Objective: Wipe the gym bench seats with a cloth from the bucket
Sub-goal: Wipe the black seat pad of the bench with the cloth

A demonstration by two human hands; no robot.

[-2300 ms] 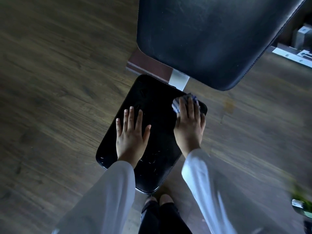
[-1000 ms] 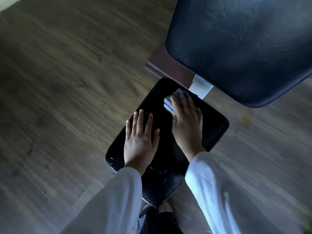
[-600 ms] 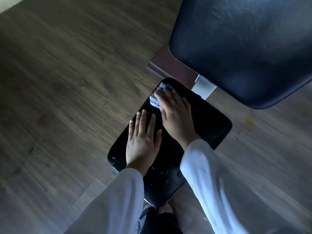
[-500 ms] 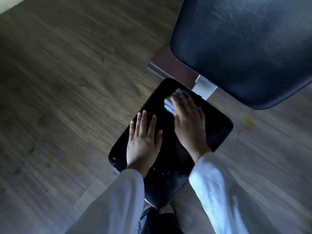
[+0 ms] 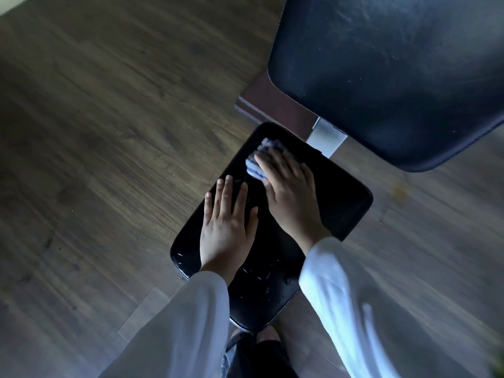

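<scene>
Currently both hands are on the small black seat pad (image 5: pixel 341 203), seen from above. Left hand (image 5: pixel 227 227): flat, palm down, fingers spread and extended, holding nothing, pressed on the left half of the pad. Right hand (image 5: pixel 289 192): palm down over a bunched cloth (image 5: pixel 257 159), white with blue markings; fingers curved over it and pressing it against the pad near the far left corner. Only the part of the cloth that sticks out past the fingertips is visible. Right hand slightly motion-blurred.

Pad surface glossy, with small bright droplets or streaks near the close edge, between the two white sleeves (image 5: pixel 188 323). Larger black backrest pad (image 5: pixel 395 77) sits beyond the seat at upper right, apart from both hands, with a pale metal bracket (image 5: pixel 326 137) between the two pads. Dark wood-look floor (image 5: pixel 109 132) all around.

No bucket or other container in view, so contents cannot be recorded.
</scene>
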